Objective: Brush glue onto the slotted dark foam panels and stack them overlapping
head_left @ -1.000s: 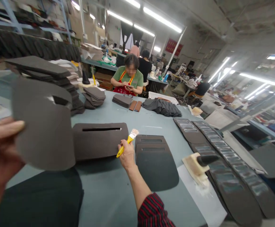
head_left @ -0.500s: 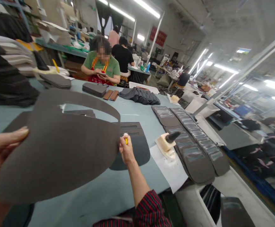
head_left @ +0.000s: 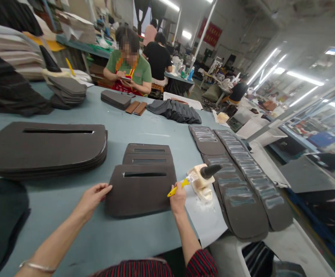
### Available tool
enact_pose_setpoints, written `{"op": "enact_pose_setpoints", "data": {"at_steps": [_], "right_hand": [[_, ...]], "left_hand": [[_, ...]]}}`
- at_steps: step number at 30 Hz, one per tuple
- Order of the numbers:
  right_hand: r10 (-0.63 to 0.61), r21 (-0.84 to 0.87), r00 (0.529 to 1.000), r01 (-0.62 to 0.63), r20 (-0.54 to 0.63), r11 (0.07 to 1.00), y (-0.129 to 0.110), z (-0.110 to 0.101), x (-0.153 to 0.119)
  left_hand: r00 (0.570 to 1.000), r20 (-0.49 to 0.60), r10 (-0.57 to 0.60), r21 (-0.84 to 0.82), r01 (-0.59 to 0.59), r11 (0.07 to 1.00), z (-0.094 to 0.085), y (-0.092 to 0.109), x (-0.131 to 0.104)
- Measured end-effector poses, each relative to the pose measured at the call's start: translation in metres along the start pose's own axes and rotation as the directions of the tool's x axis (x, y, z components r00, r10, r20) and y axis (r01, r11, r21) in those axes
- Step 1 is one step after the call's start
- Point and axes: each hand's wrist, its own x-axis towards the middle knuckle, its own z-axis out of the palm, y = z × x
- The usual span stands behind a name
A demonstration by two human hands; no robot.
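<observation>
A dark grey slotted panel lies before me, overlapping two similar panels whose slots show behind it. My left hand is closed at its left edge, thumb and fingertips pinching the rim. My right hand grips a yellow-handled brush and rests against the panel's right edge. The brush's pale bristles point toward a cream glue-stained container with a black cone-shaped top. That container stands on a white sheet.
A thick stack of slotted panels lies at left. Overlapping panels with shiny strips around their slots line the right edge. Dark pieces and brown pieces lie farther back. A person in green sits across the table.
The panel, raised and tilted in my hands before, now lies flat on the row of panels. My left hand has come in to its left edge. The view has shifted slightly.
</observation>
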Motion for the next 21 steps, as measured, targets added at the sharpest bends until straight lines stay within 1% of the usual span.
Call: {"op": "enact_pose_setpoints", "data": {"at_steps": [1, 3, 5, 7, 10, 14, 18, 21], "right_hand": [[-0.024, -0.057, 1.000, 0.025, 0.009, 0.998, 0.006, 0.005, 0.002], [-0.051, -0.155, 0.998, 0.056, 0.036, 0.986, 0.015, 0.013, 0.006], [-0.060, -0.226, 0.996, 0.072, 0.058, 0.971, 0.023, 0.021, 0.010], [-0.057, -0.264, 0.996, 0.073, 0.070, 0.962, 0.029, 0.029, 0.012], [-0.023, -0.263, 0.996, 0.044, 0.082, 0.964, 0.036, 0.039, 0.014], [0.013, -0.260, 0.994, 0.016, 0.108, 0.966, 0.041, 0.049, 0.013], [0.023, -0.267, 0.992, 0.011, 0.124, 0.964, 0.042, 0.052, 0.012], [0.038, -0.271, 0.990, 0.000, 0.133, 0.963, 0.041, 0.052, 0.013]], "left_hand": [[1.000, -0.019, 0.000, -0.010, 0.000, 1.000, 0.009, -0.005, 0.005], [1.000, -0.020, -0.010, -0.051, 0.009, 0.999, 0.022, -0.012, 0.016], [0.999, -0.047, 0.004, -0.008, -0.005, 1.000, 0.032, -0.017, 0.027], [0.998, -0.063, 0.010, 0.044, -0.007, 0.999, 0.037, -0.022, 0.036], [0.996, -0.093, -0.002, 0.115, 0.013, 0.993, 0.040, -0.027, 0.043], [0.991, -0.131, -0.014, 0.207, 0.041, 0.978, 0.040, -0.032, 0.047], [0.988, -0.151, -0.021, 0.283, 0.064, 0.957, 0.041, -0.036, 0.049], [0.988, -0.152, -0.033, 0.345, 0.085, 0.935, 0.042, -0.034, 0.048]]}}
